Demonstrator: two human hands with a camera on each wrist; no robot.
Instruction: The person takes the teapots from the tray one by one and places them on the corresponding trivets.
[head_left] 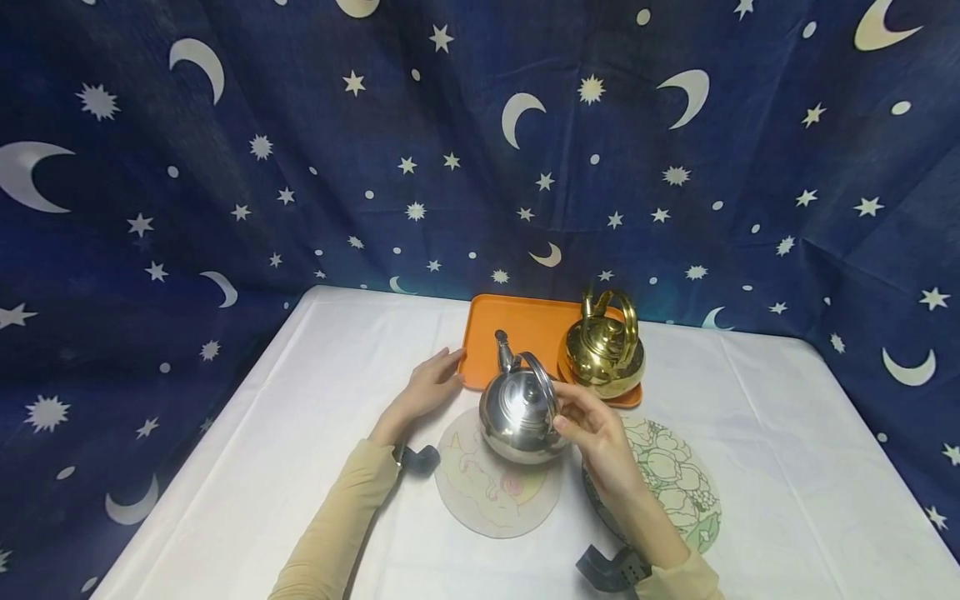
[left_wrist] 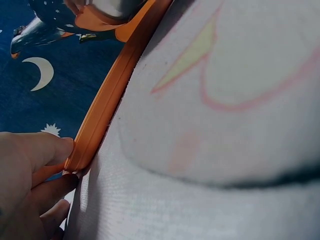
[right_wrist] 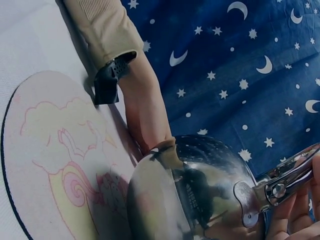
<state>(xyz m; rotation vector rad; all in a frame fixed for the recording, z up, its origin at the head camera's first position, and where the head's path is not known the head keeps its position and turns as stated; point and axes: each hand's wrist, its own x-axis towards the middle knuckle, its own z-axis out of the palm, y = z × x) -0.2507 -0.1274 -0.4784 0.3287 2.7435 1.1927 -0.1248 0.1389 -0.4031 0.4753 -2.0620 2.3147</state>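
Note:
A shiny silver kettle point(head_left: 517, 421) with an arched handle is held in my right hand point(head_left: 603, 433), whose fingers curl round the handle. It overlaps the far part of the round unicorn mat point(head_left: 491, 512), with its spout toward the orange tray point(head_left: 510, 321). In the right wrist view, the kettle's polished side point(right_wrist: 160, 200) stands over the mat, which carries a shadow. My left hand point(head_left: 429, 387) is at the tray's left edge. The left wrist view has its thumb and fingers point(left_wrist: 55, 150) pinching the tray's corner from both sides.
On the tray's right part stands a gold kettle point(head_left: 607, 354), close behind my right hand. A second round mat with a green flower drawing point(head_left: 678, 479) lies partly under my right forearm. A white cloth point(head_left: 772, 467) covers the table, and a starry blue curtain point(head_left: 465, 125) hangs behind it.

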